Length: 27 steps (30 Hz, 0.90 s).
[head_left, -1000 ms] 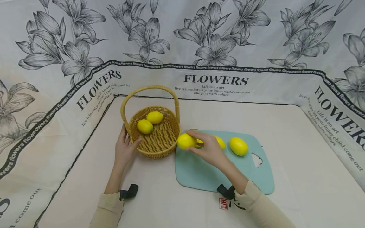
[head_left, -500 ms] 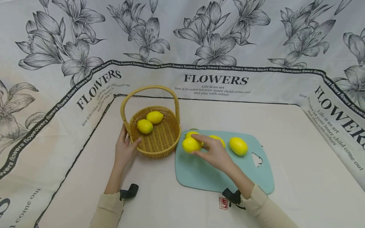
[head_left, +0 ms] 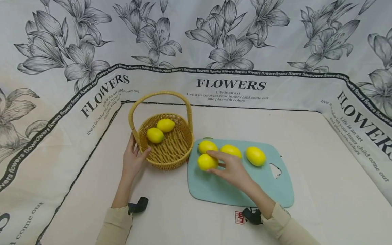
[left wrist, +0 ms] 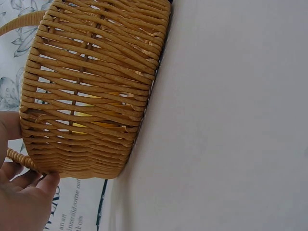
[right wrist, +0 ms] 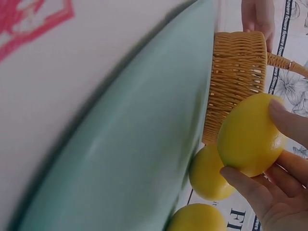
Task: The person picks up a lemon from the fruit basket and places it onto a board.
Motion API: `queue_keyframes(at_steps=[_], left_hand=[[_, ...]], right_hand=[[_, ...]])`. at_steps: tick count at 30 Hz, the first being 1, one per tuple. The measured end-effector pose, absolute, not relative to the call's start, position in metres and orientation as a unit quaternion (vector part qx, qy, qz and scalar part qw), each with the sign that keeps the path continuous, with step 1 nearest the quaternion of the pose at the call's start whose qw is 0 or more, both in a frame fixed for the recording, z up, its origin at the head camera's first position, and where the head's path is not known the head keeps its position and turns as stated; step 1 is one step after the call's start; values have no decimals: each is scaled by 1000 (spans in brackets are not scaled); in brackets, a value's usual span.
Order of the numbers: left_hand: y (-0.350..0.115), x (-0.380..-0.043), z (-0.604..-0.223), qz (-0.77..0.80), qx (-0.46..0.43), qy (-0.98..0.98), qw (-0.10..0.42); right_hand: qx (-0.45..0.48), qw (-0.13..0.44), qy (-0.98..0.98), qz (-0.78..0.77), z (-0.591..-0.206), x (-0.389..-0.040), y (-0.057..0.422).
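Just right of the basket [head_left: 168,165] held by the left grip [head_left: 133,160], the right grip [head_left: 233,169] pinches a yellow lemon [head_left: 207,162].

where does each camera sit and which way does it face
Head: worn on the head, facing forward and down at the wicker basket, teal board and held lemon; left hand, right hand and sleeves show.
Left wrist: on that wrist, facing the wicker basket's woven side; part of the left hand shows at lower left.
Right wrist: on that wrist, facing past the teal board; the right hand shows, the left hand at top.
Head and right wrist share the held lemon.
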<state>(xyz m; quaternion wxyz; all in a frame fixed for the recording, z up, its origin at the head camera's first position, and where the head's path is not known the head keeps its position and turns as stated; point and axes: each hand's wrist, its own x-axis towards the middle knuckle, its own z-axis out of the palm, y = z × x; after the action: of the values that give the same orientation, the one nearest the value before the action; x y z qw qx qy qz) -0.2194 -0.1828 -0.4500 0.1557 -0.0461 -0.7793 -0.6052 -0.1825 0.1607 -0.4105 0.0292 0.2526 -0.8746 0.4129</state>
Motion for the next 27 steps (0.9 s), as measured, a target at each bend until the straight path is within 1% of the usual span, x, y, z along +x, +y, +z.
queue_keyframes(at_steps=[14, 27], left_hand=[[-184, -220, -450, -605, -44, -780, 156], [-184, -220, -451, -609, -42, -777, 153]], right_hand=[[275, 19, -871, 407, -423, -183, 161], [266, 18, -882, 388, -426, -182, 161]])
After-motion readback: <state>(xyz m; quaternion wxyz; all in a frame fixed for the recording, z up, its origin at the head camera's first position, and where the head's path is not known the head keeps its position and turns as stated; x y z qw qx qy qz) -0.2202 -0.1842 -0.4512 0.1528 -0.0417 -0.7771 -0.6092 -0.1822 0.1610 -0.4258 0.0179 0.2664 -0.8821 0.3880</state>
